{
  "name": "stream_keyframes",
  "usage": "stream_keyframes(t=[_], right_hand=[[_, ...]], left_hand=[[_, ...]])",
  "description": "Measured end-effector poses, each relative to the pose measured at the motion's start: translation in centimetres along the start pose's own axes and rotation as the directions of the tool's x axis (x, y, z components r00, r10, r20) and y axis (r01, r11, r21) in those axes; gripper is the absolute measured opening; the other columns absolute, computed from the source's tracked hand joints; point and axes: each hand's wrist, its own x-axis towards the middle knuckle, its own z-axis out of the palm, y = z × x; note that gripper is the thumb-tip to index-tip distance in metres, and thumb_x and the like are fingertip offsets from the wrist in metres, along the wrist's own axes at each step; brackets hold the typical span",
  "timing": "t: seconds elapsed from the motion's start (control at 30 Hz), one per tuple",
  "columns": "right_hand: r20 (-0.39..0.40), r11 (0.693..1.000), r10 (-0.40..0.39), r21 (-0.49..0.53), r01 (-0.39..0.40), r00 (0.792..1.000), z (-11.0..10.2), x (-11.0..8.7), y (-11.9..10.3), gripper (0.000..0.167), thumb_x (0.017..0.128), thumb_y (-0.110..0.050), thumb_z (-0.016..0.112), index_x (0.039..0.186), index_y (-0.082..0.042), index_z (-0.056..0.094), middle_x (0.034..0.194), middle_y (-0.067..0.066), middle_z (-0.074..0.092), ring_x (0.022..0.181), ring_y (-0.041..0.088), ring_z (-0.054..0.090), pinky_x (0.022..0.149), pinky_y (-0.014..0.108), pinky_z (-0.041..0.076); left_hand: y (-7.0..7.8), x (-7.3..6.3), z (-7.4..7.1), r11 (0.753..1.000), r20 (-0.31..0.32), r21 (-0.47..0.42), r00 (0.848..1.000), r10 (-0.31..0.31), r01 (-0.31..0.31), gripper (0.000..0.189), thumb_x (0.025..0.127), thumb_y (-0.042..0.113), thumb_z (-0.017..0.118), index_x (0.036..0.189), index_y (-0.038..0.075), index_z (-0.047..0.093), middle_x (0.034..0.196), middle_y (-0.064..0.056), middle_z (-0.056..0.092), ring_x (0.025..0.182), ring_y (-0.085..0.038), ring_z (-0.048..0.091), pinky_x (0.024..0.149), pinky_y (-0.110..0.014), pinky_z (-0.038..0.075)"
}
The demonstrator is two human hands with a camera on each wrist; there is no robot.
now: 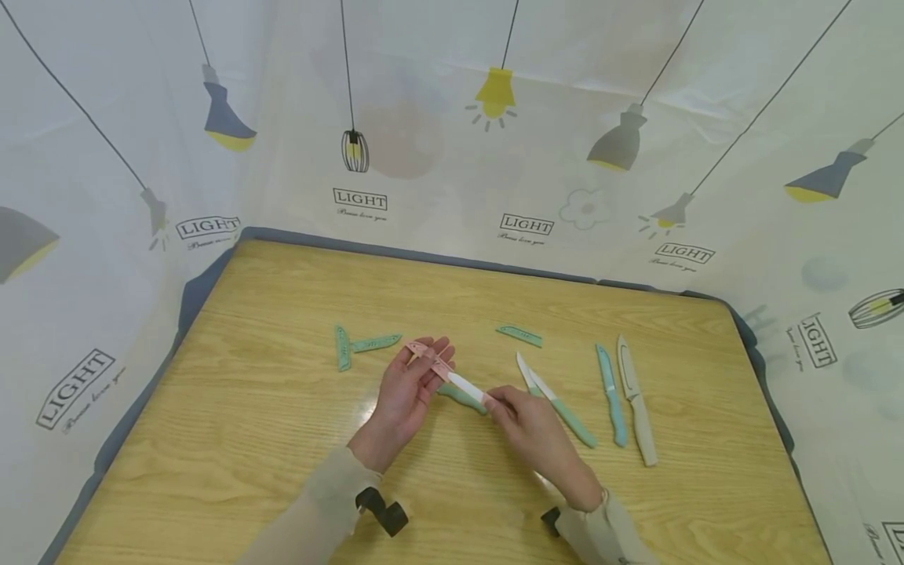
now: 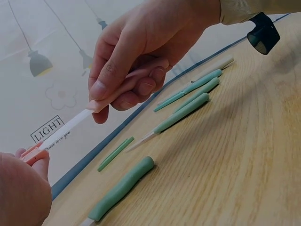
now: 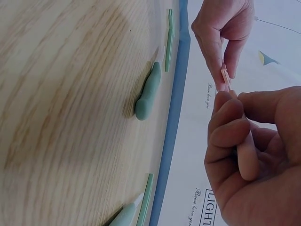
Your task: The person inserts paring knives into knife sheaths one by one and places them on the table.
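My left hand holds a pink knife sheath between thumb and fingers, over the middle of the table. In my right hand is a pink-handled knife, its handle wrapped by the curled fingers. The knife's white blade points left at the sheath, and its tip end overlaps the sheath's mouth in the left wrist view. Below the blade a green-handled knife lies on the table; in the head view its blade is hidden behind the left hand.
Two green sheaths lie left of the hands and another green sheath farther back. To the right are two green-handled knives, a blue knife and a cream knife. A printed curtain surrounds the wooden table.
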Motion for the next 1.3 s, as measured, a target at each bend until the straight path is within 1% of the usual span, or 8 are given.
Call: stream_keyframes(t=[0.1, 0.33, 0.57, 0.73, 0.83, 1.0, 1.17, 1.3], right_hand=[[0.001, 1.000, -0.009, 0.013, 0.009, 1.000, 0.1, 0.0, 0.0, 0.019, 0.106, -0.021, 0.063, 0.105, -0.007, 0.075, 0.071, -0.006, 0.061, 0.054, 0.002, 0.042, 0.046, 0.022, 0.039], [-0.006, 1.000, -0.021, 0.019, 0.021, 1.000, 0.2, 0.1, -0.1, 0.017, 0.105, -0.018, 0.063, 0.105, -0.005, 0.074, 0.074, -0.001, 0.065, 0.055, 0.002, 0.044, 0.046, 0.021, 0.040], [-0.015, 1.000, -0.023, 0.003, 0.023, 1.000, 0.2, 0.3, -0.3, 0.017, 0.105, -0.017, 0.063, 0.107, -0.004, 0.074, 0.075, 0.000, 0.066, 0.056, 0.001, 0.045, 0.048, 0.021, 0.041], [-0.017, 0.999, -0.031, -0.008, 0.031, 0.999, 0.2, 0.4, -0.5, 0.017, 0.105, -0.017, 0.063, 0.107, -0.004, 0.074, 0.073, -0.003, 0.064, 0.055, 0.001, 0.044, 0.047, 0.021, 0.040], [-0.016, 1.000, -0.020, -0.008, 0.020, 1.000, 0.2, 0.5, -0.6, 0.018, 0.106, -0.018, 0.063, 0.108, -0.005, 0.074, 0.072, -0.006, 0.061, 0.054, 0.002, 0.043, 0.047, 0.021, 0.039], [-0.008, 1.000, 0.005, 0.007, -0.005, 1.000, 0.2, 0.7, -0.6, 0.020, 0.107, -0.022, 0.061, 0.109, -0.006, 0.074, 0.073, -0.003, 0.063, 0.055, 0.003, 0.044, 0.047, 0.022, 0.039], [-0.009, 1.000, 0.007, 0.014, -0.007, 1.000, 0.3, 0.8, -0.6, 0.020, 0.107, -0.022, 0.061, 0.109, -0.006, 0.074, 0.073, -0.001, 0.063, 0.055, 0.003, 0.043, 0.046, 0.022, 0.038], [-0.019, 1.000, 0.003, 0.023, -0.002, 1.000, 0.4, 0.8, -0.6, 0.020, 0.107, -0.022, 0.062, 0.108, -0.007, 0.074, 0.072, -0.006, 0.061, 0.054, 0.003, 0.043, 0.046, 0.022, 0.038]], left_hand=[[-0.1, 0.0, 0.0, 1.000, -0.002, 0.003, 1.000, 0.002, -0.002, 0.020, 0.109, 0.001, 0.047, 0.129, 0.002, 0.049, 0.142, -0.020, 0.059, 0.124, -0.026, 0.065, 0.106, -0.036, 0.054], [-0.4, -0.2, 0.3, 0.999, 0.022, 0.033, 1.000, 0.011, -0.011, 0.021, 0.109, 0.001, 0.047, 0.130, -0.001, 0.046, 0.145, -0.022, 0.056, 0.128, -0.027, 0.063, 0.108, -0.036, 0.052], [-0.6, -0.2, 0.5, 0.999, 0.019, 0.039, 1.000, 0.017, -0.018, 0.027, 0.110, 0.001, 0.046, 0.135, -0.005, 0.042, 0.145, -0.023, 0.055, 0.130, -0.028, 0.061, 0.108, -0.036, 0.052], [-0.9, -0.1, 0.6, 0.999, 0.024, 0.041, 1.000, 0.018, -0.019, 0.024, 0.109, 0.000, 0.047, 0.132, -0.003, 0.045, 0.142, -0.021, 0.058, 0.129, -0.027, 0.062, 0.108, -0.035, 0.052], [-1.0, -0.1, 0.7, 0.999, 0.029, 0.043, 0.999, 0.020, -0.021, 0.021, 0.109, 0.000, 0.047, 0.129, -0.002, 0.047, 0.138, -0.018, 0.061, 0.128, -0.027, 0.063, 0.108, -0.035, 0.052], [-1.1, -0.2, 0.9, 0.999, 0.026, 0.034, 0.999, 0.024, -0.025, 0.019, 0.109, -0.001, 0.047, 0.127, -0.001, 0.048, 0.131, -0.013, 0.066, 0.125, -0.026, 0.064, 0.108, -0.036, 0.052], [-1.2, -0.2, 1.0, 0.999, 0.028, 0.027, 0.999, 0.019, -0.020, 0.019, 0.109, -0.001, 0.047, 0.128, -0.001, 0.047, 0.132, -0.016, 0.064, 0.126, -0.026, 0.064, 0.108, -0.035, 0.052], [-1.2, -0.3, 1.1, 1.000, 0.024, 0.025, 1.000, 0.015, -0.015, 0.020, 0.109, 0.000, 0.047, 0.128, -0.001, 0.047, 0.132, -0.016, 0.064, 0.125, -0.025, 0.064, 0.108, -0.035, 0.052]])
